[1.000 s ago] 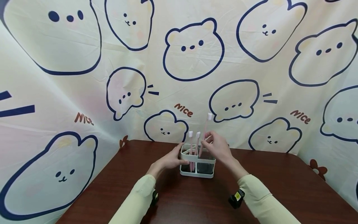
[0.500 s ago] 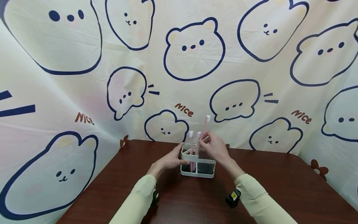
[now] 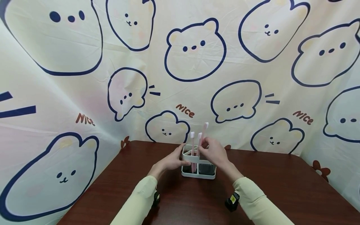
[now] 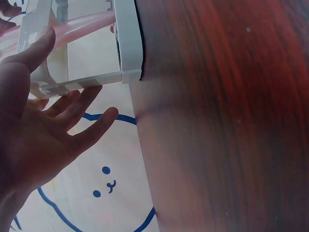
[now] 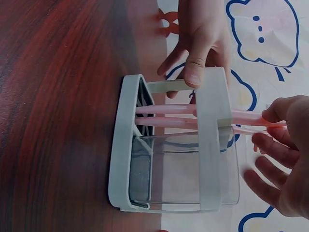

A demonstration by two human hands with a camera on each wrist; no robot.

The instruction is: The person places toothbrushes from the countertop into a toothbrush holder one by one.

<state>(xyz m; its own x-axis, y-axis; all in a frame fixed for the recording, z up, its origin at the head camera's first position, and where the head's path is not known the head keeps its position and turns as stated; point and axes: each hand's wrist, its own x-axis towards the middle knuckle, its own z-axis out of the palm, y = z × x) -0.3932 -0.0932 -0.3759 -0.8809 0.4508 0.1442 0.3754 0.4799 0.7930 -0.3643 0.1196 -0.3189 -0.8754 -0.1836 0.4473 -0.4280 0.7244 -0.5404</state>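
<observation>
A white toothbrush holder (image 3: 198, 176) stands on the table; my left hand (image 3: 171, 161) grips its left side, thumb on the front band and fingers behind. My right hand (image 3: 216, 153) pinches a pink toothbrush (image 3: 204, 131), white head up, over the holder's left part. Two more pink toothbrushes, one on the left (image 3: 192, 142) and one beside the held one (image 3: 199, 137), stand upright in the holder. In the right wrist view, pink handles (image 5: 169, 122) run down inside the frame. The held brush's lower end is hard to tell from the others.
A clear cup (image 5: 174, 169) sits in the holder's right part. The dark brown wooden table (image 3: 191, 206) extends around the holder. A pale cloth with bear drawings (image 3: 194, 62) hangs behind the table and along its sides.
My right hand has moved left and down with the toothbrush, bringing its head lower and nearer the other brushes. My left hand stays in place on the holder.
</observation>
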